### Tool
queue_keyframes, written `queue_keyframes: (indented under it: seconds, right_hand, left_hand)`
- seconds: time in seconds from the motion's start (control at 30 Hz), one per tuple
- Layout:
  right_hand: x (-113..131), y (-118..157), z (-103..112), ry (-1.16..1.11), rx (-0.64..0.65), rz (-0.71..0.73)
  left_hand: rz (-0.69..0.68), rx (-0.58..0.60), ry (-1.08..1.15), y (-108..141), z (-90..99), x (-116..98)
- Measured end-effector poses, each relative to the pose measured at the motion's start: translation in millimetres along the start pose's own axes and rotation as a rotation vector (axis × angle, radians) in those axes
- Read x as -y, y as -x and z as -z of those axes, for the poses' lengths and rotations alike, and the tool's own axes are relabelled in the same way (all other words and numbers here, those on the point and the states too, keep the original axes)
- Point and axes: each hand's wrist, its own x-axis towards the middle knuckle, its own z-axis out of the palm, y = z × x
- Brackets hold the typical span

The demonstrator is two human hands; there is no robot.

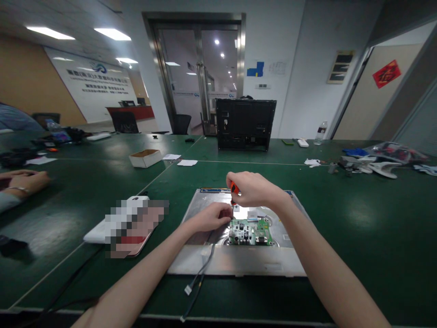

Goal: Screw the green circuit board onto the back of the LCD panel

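My right hand is wrapped round the orange and black handle of a screwdriver, which stands upright. Its tip meets the upper left corner of a green circuit board. The board lies on the metal back of a flat display panel on the table. Close to the screwdriver tip, the fingers of my left hand are pinched together at the board's corner; what they hold, if anything, is hidden. Dark cables with white connectors trail from the panel over its front edge.
On the left lie a pink phone and a white object, partly blurred out. Farther back are an open white box, papers and an upright black monitor housing. Plastic bags and scraps are at right. Another person's hand rests far left.
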Motion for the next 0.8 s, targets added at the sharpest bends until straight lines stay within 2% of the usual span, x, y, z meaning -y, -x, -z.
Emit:
queue_keyframes:
  seconds: [0.33, 0.6, 0.8]
  right_hand:
    - [-1.8, -6.5, -2.8, 0.140, -0.050, -0.095]
    - [0.8, -0.2, -0.3, -0.031, -0.014, 0.001]
    - [2.1, -2.7, -1.8, 0.040, -0.057, -0.009]
  left_hand:
    - [-0.003, 0.018, 0.022, 0.8, 0.0, 0.0]
    - [0.002, 0.023, 0.009, 0.5, 0.2, 0.7]
    - [0.010, 0.023, 0.008, -0.2, -1.0, 2.4]
